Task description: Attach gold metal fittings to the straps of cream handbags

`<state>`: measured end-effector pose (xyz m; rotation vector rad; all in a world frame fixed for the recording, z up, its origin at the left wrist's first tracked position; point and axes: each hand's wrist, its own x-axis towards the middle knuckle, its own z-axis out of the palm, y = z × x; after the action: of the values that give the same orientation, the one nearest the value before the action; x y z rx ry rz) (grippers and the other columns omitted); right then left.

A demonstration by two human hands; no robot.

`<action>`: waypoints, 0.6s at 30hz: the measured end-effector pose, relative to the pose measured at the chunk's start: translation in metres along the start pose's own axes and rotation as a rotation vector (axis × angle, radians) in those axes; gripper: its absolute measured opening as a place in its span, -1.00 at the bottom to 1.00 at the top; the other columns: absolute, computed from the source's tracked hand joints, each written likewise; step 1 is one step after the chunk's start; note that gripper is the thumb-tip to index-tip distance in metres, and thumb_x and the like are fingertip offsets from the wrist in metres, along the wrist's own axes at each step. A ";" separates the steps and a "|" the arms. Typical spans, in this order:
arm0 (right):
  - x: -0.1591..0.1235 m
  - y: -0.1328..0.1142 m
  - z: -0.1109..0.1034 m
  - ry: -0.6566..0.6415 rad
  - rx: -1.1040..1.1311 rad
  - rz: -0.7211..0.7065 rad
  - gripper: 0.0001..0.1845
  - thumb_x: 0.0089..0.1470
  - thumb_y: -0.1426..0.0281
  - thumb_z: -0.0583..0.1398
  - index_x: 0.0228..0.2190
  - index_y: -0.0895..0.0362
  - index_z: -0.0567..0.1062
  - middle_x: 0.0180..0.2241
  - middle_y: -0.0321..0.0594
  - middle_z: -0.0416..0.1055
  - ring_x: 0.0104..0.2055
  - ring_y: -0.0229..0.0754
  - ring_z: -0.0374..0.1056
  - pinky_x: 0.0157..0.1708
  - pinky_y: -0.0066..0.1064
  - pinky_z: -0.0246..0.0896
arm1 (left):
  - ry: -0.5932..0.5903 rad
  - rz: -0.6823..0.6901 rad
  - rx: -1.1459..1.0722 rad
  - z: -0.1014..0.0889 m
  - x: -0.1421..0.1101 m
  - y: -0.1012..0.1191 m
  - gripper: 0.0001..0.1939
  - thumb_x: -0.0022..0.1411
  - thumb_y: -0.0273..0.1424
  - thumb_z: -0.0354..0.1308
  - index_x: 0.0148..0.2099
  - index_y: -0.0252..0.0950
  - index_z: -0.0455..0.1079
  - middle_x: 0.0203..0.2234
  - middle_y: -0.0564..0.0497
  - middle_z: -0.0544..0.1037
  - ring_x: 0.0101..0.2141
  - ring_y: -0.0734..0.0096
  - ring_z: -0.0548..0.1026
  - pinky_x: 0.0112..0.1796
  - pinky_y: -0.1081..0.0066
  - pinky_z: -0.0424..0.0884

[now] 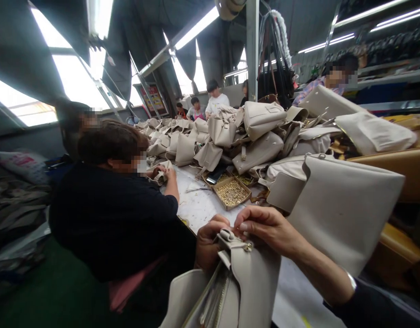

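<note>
I hold a cream leather handbag (244, 287) upright at the bottom centre, its zipper edge facing me. My left hand (208, 243) is closed around the bag's top left corner. My right hand (269, 228) reaches in from the right and pinches the small strap tab (228, 237) at the bag's top, beside a gold metal fitting (248, 246).
A cardboard tray of small gold fittings (232, 192) sits on the white table (196, 205). Heaps of cream bags (261, 136) cover the far and right side. A person in dark clothes (114, 209) works close on my left; other people sit farther back.
</note>
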<state>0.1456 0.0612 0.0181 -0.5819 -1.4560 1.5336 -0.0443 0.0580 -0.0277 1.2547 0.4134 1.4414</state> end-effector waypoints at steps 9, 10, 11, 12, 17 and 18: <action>-0.008 0.002 0.005 0.071 -0.175 -0.078 -0.77 0.18 0.21 0.35 -0.37 0.11 0.63 -0.34 -0.27 0.47 -0.27 -0.20 0.34 -0.21 -0.37 0.17 | 0.019 0.010 0.115 -0.004 0.000 0.000 -0.80 0.00 -0.30 0.51 -0.32 -0.20 0.60 -0.41 0.05 0.45 -0.41 0.43 0.42 -0.38 0.46 0.37; -0.007 0.002 0.005 0.075 -0.154 -0.057 -0.78 0.17 0.21 0.35 -0.36 0.11 0.63 -0.34 -0.28 0.46 -0.28 -0.20 0.34 -0.22 -0.37 0.16 | 0.014 0.009 0.117 -0.005 0.000 0.000 -0.80 0.01 -0.30 0.51 -0.31 -0.19 0.60 -0.41 0.06 0.45 -0.41 0.43 0.41 -0.38 0.46 0.38; -0.007 0.003 0.006 0.080 -0.136 -0.042 -0.79 0.17 0.22 0.35 -0.36 0.11 0.63 -0.35 -0.29 0.46 -0.28 -0.20 0.33 -0.23 -0.38 0.15 | 0.008 0.009 0.125 -0.006 0.001 0.001 -0.81 0.01 -0.30 0.50 -0.32 -0.18 0.60 -0.42 0.06 0.45 -0.41 0.43 0.41 -0.38 0.47 0.38; -0.006 0.003 0.007 0.084 -0.122 -0.033 -0.80 0.16 0.23 0.35 -0.36 0.11 0.64 -0.36 -0.29 0.46 -0.29 -0.21 0.33 -0.23 -0.38 0.14 | 0.001 0.011 0.135 -0.006 0.002 0.001 -0.81 0.01 -0.30 0.50 -0.32 -0.18 0.60 -0.42 0.06 0.44 -0.42 0.44 0.41 -0.38 0.47 0.38; -0.004 0.002 0.009 0.070 -0.094 -0.025 -0.83 0.14 0.25 0.35 -0.36 0.10 0.65 -0.35 -0.30 0.45 -0.30 -0.22 0.32 -0.27 -0.40 0.11 | 0.024 0.010 0.137 -0.006 0.001 0.000 -0.80 0.00 -0.31 0.48 -0.34 -0.16 0.53 -0.46 0.09 0.42 -0.45 0.44 0.39 -0.42 0.48 0.38; -0.004 0.002 0.010 0.068 -0.096 -0.025 -0.83 0.14 0.25 0.35 -0.37 0.10 0.65 -0.35 -0.31 0.45 -0.29 -0.23 0.32 -0.27 -0.41 0.11 | 0.044 0.012 0.135 -0.006 0.000 -0.001 -0.80 0.01 -0.33 0.47 -0.34 -0.17 0.51 -0.45 0.10 0.41 -0.45 0.45 0.38 -0.42 0.48 0.38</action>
<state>0.1390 0.0530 0.0171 -0.6639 -1.4857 1.4169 -0.0486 0.0607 -0.0307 1.3363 0.5422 1.4731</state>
